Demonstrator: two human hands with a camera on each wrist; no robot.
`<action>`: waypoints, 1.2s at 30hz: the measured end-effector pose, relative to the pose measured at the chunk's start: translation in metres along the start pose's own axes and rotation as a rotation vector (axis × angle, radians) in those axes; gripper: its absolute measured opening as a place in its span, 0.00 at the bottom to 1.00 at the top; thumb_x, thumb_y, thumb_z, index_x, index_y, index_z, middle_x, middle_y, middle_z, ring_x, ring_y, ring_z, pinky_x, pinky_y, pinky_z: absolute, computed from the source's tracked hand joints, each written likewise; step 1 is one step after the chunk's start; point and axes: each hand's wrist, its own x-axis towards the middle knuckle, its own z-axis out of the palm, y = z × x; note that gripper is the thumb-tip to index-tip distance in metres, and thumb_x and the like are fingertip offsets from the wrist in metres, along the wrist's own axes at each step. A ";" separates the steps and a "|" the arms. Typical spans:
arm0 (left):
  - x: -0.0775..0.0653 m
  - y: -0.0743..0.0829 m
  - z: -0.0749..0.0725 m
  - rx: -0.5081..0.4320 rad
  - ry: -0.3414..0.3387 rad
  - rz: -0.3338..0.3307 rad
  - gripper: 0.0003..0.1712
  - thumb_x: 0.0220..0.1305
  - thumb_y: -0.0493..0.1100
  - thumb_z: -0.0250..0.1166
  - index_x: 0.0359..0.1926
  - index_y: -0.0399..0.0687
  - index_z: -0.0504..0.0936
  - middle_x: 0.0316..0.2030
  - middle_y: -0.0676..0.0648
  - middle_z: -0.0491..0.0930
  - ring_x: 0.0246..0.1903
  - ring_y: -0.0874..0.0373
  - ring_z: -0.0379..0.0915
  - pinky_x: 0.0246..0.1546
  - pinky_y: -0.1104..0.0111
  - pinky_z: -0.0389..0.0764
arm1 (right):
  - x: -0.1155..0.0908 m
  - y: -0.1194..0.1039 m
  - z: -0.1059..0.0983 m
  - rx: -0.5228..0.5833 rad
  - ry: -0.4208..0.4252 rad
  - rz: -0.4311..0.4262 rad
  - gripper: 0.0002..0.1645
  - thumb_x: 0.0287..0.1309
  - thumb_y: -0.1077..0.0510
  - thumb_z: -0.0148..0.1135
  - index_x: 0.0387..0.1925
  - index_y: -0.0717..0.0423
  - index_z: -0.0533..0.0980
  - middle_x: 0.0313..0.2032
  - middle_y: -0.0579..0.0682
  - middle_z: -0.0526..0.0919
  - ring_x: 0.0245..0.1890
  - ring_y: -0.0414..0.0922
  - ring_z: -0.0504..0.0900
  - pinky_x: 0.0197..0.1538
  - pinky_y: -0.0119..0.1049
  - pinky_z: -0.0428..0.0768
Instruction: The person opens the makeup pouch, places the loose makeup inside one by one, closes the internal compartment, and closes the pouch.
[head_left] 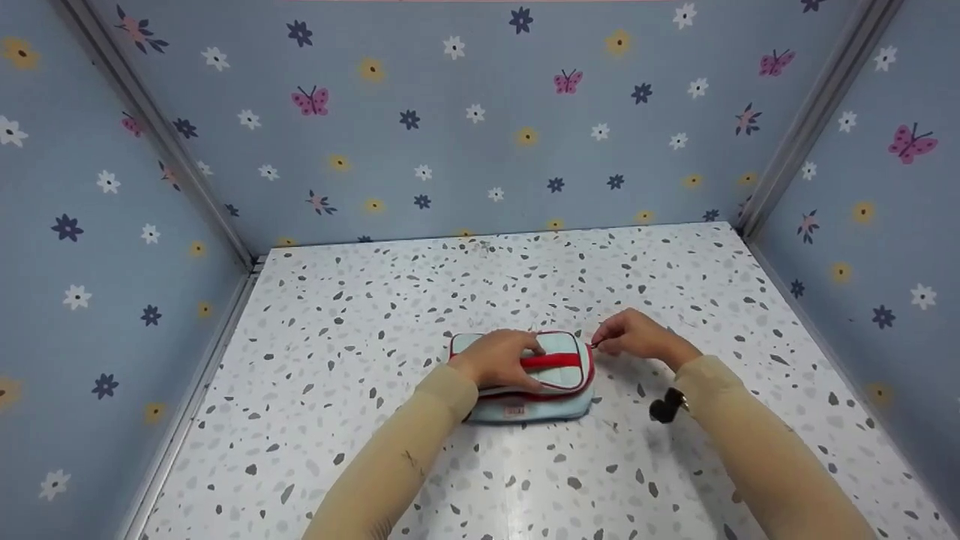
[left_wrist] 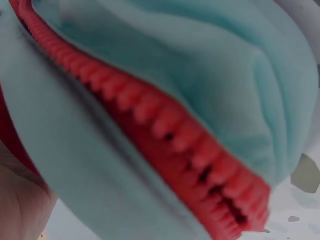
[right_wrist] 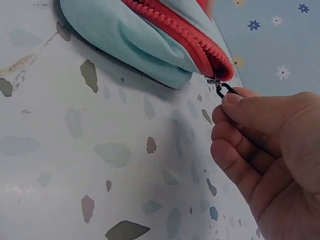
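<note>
A light-blue pouch [head_left: 501, 409] with red trim and a red strap [head_left: 553, 361] lies on the speckled table. My left hand [head_left: 504, 358] grips its top, with thumb and fingers curled about the strap. At the pouch's right end my right hand [head_left: 636, 335] pinches the black loop of the zipper pull [right_wrist: 220, 89] between thumb and forefinger. The red zipper [right_wrist: 175, 31] gapes near that end in the right wrist view. Large red zipper teeth [left_wrist: 150, 107] run diagonally across the left wrist view, where only part of the left hand [left_wrist: 22, 202] shows.
The white table [head_left: 337, 315] with grey flecks surrounds the pouch. Blue flowered panels [head_left: 465, 120] stand at the back and both sides, with metal posts [head_left: 795, 112] at the corners. A small black device [head_left: 664, 407] sits at the right wrist.
</note>
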 end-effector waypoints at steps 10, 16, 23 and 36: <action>0.001 -0.001 -0.001 -0.030 -0.018 -0.038 0.39 0.59 0.63 0.78 0.68 0.53 0.85 0.76 0.48 0.76 0.76 0.50 0.71 0.80 0.58 0.69 | -0.007 0.002 -0.007 0.053 -0.081 -0.003 0.08 0.68 0.64 0.70 0.46 0.63 0.88 0.34 0.45 0.87 0.34 0.41 0.82 0.43 0.38 0.83; 0.001 -0.002 -0.002 -0.045 -0.029 -0.049 0.38 0.60 0.63 0.78 0.68 0.54 0.85 0.76 0.47 0.75 0.76 0.49 0.70 0.80 0.57 0.69 | -0.010 0.001 -0.007 0.114 -0.160 0.000 0.09 0.67 0.66 0.69 0.47 0.66 0.87 0.34 0.46 0.87 0.35 0.41 0.83 0.44 0.36 0.86; 0.002 -0.002 -0.003 -0.074 -0.033 -0.068 0.37 0.61 0.63 0.78 0.68 0.55 0.85 0.77 0.49 0.74 0.77 0.51 0.70 0.79 0.57 0.70 | -0.014 -0.001 -0.009 0.174 -0.251 -0.003 0.12 0.67 0.68 0.68 0.49 0.72 0.85 0.33 0.41 0.89 0.34 0.36 0.83 0.43 0.32 0.84; 0.001 -0.002 -0.004 -0.096 -0.043 -0.084 0.36 0.64 0.61 0.76 0.69 0.54 0.85 0.78 0.49 0.73 0.77 0.50 0.69 0.80 0.56 0.69 | -0.021 -0.009 -0.005 0.170 -0.367 -0.015 0.13 0.65 0.69 0.69 0.49 0.74 0.85 0.31 0.40 0.88 0.32 0.35 0.83 0.41 0.33 0.85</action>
